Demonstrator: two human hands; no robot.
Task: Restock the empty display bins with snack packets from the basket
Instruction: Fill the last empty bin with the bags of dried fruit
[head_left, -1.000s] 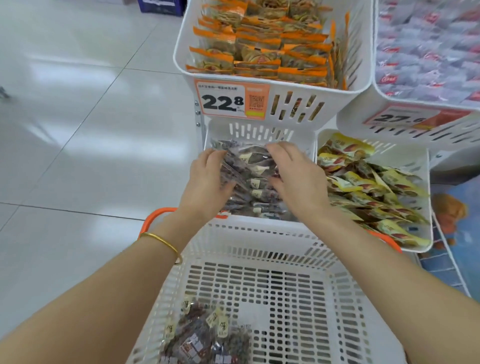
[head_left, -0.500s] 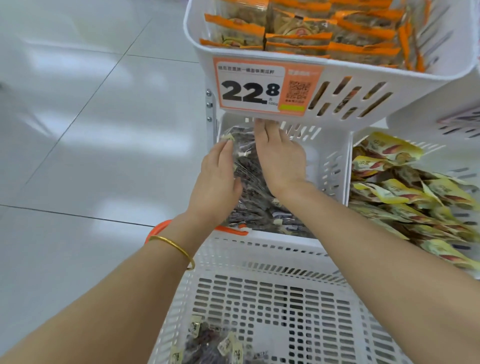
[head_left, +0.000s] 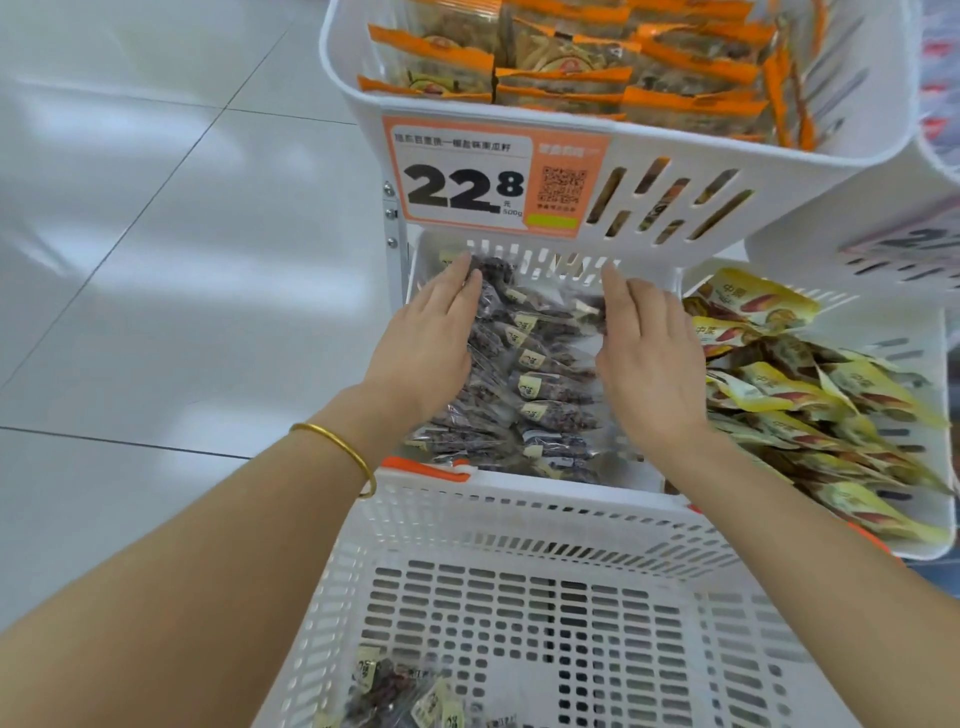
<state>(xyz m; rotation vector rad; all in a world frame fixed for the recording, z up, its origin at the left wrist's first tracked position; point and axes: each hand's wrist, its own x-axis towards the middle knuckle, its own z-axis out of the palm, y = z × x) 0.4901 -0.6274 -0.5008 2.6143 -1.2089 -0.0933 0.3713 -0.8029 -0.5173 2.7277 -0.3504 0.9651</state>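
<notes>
A white slotted basket (head_left: 524, 525) is seen in the foreground, with both forearms reaching over its far rim into a lower display bin (head_left: 644, 273). A row of clear snack packets (head_left: 540, 384) filled with dark pieces and marked with small pale labels is laid in this bin, overlapping from front to back. The left hand (head_left: 426, 343) is held flat, fingers straight and together, and is pressed against the left side of the row; nothing is gripped by it. The right hand (head_left: 649, 358) is likewise spread flat with fingers extended, and is set along the right side of the row, with no packet closed in its grasp. The row of packets is thus flanked between the two palms. A gold bangle (head_left: 337, 447) is worn on the left wrist.

A few more packets of the same kind (head_left: 384, 691) are left in the near left corner of the basket, whose floor is otherwise bare. An orange handle (head_left: 426, 467) is seen at the basket's far rim, just below the left wrist.

Directly above the lower bin, an upper bin (head_left: 779, 171) is stacked with orange-edged packets (head_left: 566, 62), and a price label (head_left: 493, 176) reading 22.8 is fixed to its front wall. To the right, a neighbouring bin (head_left: 930, 395) is filled with yellow packets (head_left: 789, 389). Pale glossy floor tiles (head_left: 156, 260) are seen on the left.
</notes>
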